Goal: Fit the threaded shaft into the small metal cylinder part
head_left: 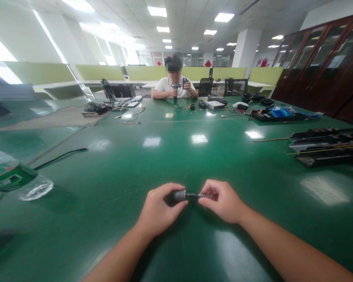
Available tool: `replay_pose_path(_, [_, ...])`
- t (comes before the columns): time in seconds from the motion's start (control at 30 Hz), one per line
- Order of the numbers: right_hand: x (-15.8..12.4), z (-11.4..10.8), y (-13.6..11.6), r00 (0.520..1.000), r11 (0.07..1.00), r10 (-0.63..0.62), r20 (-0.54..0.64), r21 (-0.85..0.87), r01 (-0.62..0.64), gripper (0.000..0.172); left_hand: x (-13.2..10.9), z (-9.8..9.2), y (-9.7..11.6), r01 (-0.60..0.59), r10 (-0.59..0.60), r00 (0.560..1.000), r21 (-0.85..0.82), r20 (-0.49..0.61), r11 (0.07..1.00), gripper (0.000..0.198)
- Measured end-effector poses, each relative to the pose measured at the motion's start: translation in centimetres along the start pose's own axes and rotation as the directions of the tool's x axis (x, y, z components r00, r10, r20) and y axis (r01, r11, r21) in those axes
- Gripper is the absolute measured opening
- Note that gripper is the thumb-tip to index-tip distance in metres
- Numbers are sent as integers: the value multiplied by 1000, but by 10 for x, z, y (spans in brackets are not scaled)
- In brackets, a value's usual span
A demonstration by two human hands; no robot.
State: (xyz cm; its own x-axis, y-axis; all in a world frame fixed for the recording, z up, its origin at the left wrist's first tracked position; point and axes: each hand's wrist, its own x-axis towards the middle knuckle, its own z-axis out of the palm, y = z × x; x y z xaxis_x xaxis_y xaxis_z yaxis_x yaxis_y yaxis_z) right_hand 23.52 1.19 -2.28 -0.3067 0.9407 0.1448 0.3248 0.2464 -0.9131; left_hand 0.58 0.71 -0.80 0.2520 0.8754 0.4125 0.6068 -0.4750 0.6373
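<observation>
Low over the green table (176, 160), my left hand (161, 207) is closed around a short grey cylinder (180, 195), thumb below and fingers above. A thin dark rod (192, 195) sticks out of the cylinder's right end. My right hand (222, 199) pinches the rod's far end between thumb and fingertips. Cylinder and rod lie level, in one line. Whether they are one piece or two I cannot tell, and the fingers hide both outer ends.
A clear water bottle (32, 186) with a green label is at left, near a black cable (61, 158). Black metal parts (320, 154) and thin rods lie at right. A person (176, 84) sits opposite, behind electronics and a tray (282, 114) of blue items.
</observation>
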Motion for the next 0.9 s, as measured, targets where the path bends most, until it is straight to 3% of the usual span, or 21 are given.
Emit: replay_pose_path(0.9, [-2, -1, -1, 999, 1000, -13, -47, 13, 13, 10, 2, -2, -2, 41, -40, 999, -4, 30, 999, 24])
